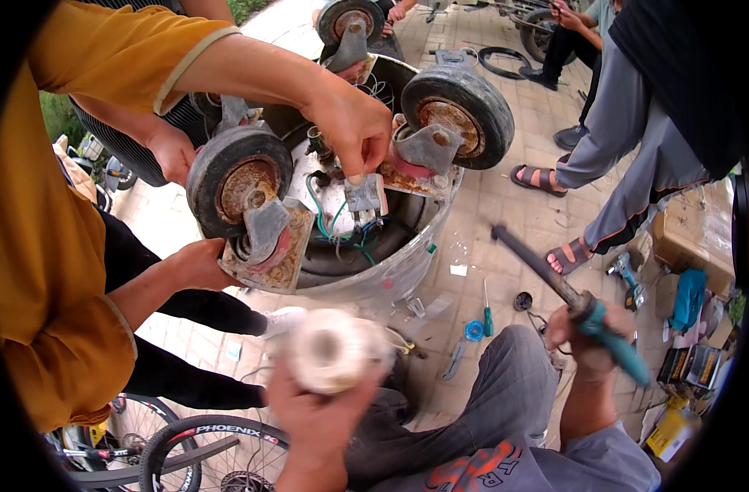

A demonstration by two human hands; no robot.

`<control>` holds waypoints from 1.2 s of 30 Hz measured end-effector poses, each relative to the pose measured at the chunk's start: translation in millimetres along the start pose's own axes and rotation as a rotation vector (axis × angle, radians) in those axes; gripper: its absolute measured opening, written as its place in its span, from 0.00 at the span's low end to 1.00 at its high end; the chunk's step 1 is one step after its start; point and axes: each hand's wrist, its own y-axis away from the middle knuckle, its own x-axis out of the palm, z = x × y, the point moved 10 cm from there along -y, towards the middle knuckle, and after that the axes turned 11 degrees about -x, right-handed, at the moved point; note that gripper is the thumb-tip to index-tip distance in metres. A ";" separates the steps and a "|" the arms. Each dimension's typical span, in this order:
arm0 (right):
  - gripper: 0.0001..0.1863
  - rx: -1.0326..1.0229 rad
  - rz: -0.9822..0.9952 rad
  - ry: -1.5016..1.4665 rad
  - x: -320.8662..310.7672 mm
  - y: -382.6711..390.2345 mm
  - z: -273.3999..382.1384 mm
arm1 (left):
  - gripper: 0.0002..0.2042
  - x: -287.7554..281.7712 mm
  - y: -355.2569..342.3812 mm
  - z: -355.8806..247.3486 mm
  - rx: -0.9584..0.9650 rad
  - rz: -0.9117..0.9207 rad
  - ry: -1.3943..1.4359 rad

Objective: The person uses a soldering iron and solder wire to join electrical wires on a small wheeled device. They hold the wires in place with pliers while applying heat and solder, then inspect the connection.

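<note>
My left hand (317, 410) holds a blurred white roll (332, 351) at the lower middle. My right hand (591, 340) grips a long dark-shafted tool with a teal handle (628, 357). In front of me, a metal drum (411, 266) carries rusty caster wheels (235, 184) on plates, with green wires (333, 230) and a grey block (364, 195) inside. A person in a mustard top reaches over it; their upper hand (354, 135) is by the block, their lower hand (210, 266) at a caster plate. Another hand (173, 156) is beside the left wheel.
Other people's legs (604, 205) are on the right and behind. A screwdriver (487, 312), blue tape (473, 330) and a drill (628, 279) lie on the paving (473, 221). Cardboard boxes (694, 230) sit far right; bicycle wheels (182, 435) are lower left, a tyre (501, 74) behind.
</note>
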 end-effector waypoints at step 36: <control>0.23 -0.518 0.638 0.621 116.3 -88.2 17.0 | 0.27 -9.1 -58.5 -1.2 0.270 -0.114 -0.434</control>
